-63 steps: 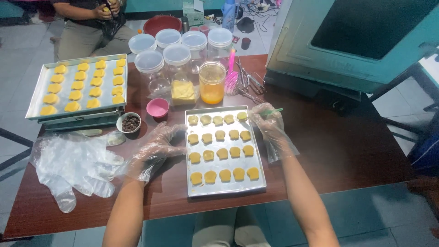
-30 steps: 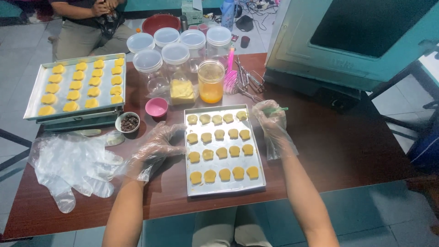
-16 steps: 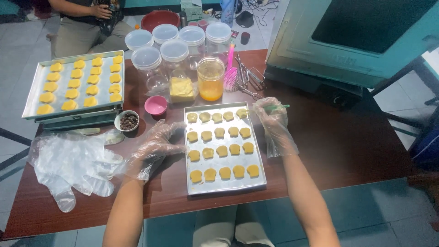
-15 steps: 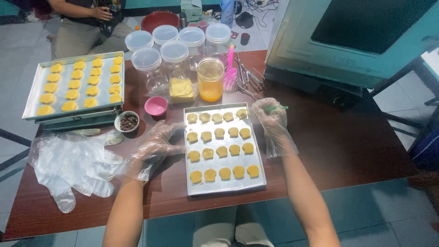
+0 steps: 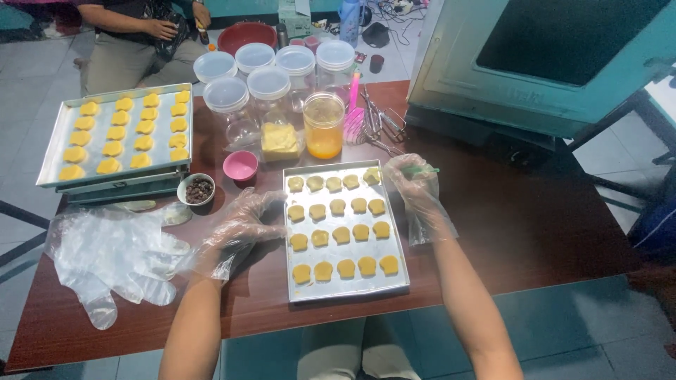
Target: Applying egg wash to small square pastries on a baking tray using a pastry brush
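Just beside the baking tray's [image 5: 345, 290] top right corner, the gloved right hand [image 5: 415, 184] pinches a thin green tool [image 5: 424, 170], fingers closed around it. Opposite, the gloved left hand [image 5: 243, 226] rests open-fingered against the tray's left edge, holding nothing; yellow dough pieces [image 5: 341, 236] lie between both hands.

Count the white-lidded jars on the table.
6 white-lidded jars: four in a back row, two in front, left of the open jar of orange liquid. None seems hidden.
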